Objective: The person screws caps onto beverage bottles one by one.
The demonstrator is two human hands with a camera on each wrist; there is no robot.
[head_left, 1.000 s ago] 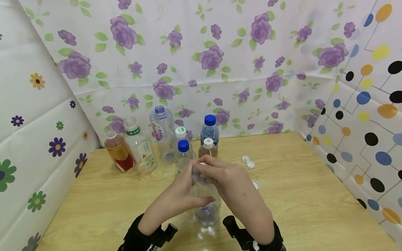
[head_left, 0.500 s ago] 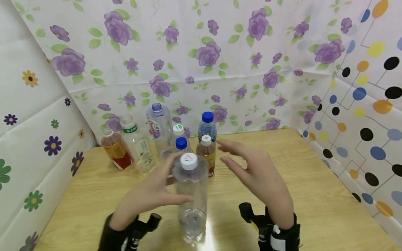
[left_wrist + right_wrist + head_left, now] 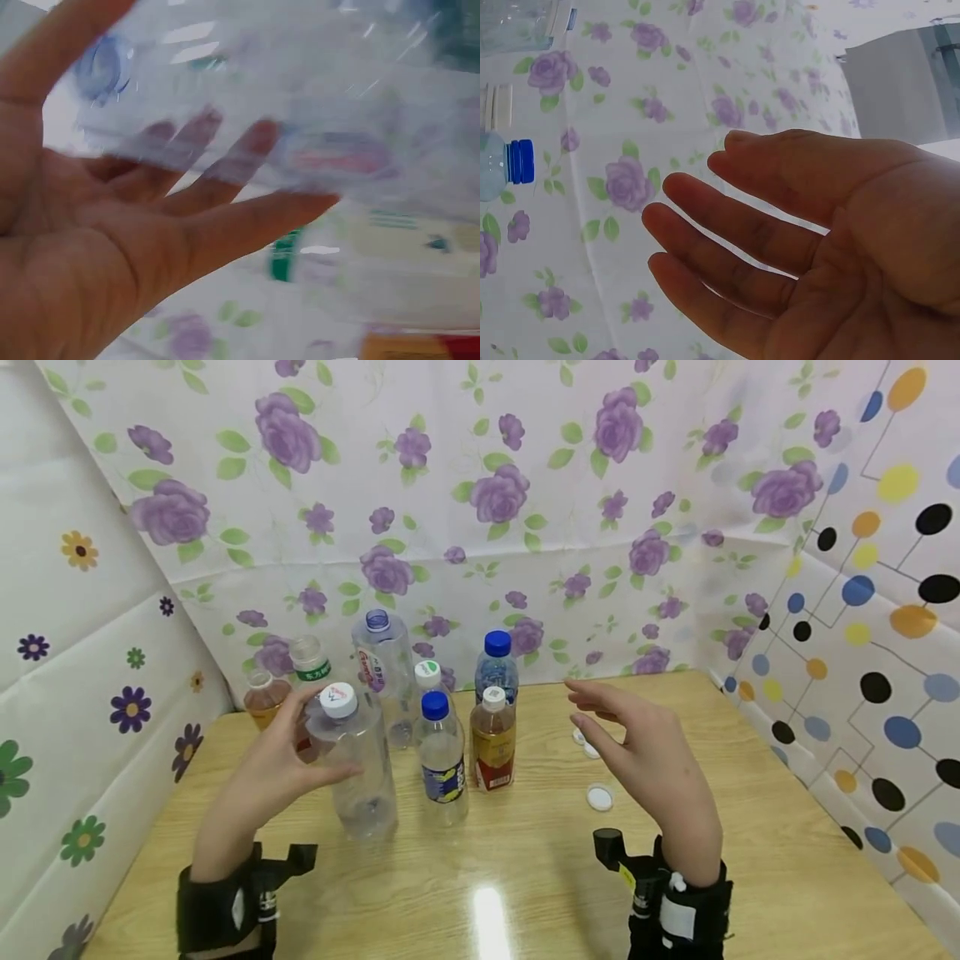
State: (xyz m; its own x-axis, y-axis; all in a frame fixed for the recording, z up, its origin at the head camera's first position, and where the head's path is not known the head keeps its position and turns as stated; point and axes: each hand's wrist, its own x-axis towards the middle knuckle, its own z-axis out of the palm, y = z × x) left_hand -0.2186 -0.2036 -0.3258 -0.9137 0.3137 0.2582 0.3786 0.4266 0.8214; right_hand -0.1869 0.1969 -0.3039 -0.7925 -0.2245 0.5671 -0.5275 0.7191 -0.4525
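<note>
My left hand (image 3: 273, 756) grips a large clear plastic bottle (image 3: 367, 785) with a white cap, thumb in front and fingers behind. The bottle stands upright, or nearly so, at the left of the table; whether its base touches the wood I cannot tell. In the left wrist view the fingers (image 3: 225, 187) curve around the clear wall, some showing through it. My right hand (image 3: 652, 747) hovers over the right of the table with loosely bent fingers and holds nothing. The right wrist view shows its bare palm (image 3: 840, 270).
Behind and beside the held bottle stand a blue-capped bottle (image 3: 442, 772), a tea bottle (image 3: 493, 743), a blue bottle (image 3: 497, 667), a capless tall bottle (image 3: 386, 672) and a green-banded bottle (image 3: 309, 664). Loose white caps (image 3: 600, 797) lie near my right hand. Patterned cloth surrounds the table.
My right hand has left the top of the large bottle and moved right. My left hand has carried the bottle from the front middle to the left, beside the other bottles.
</note>
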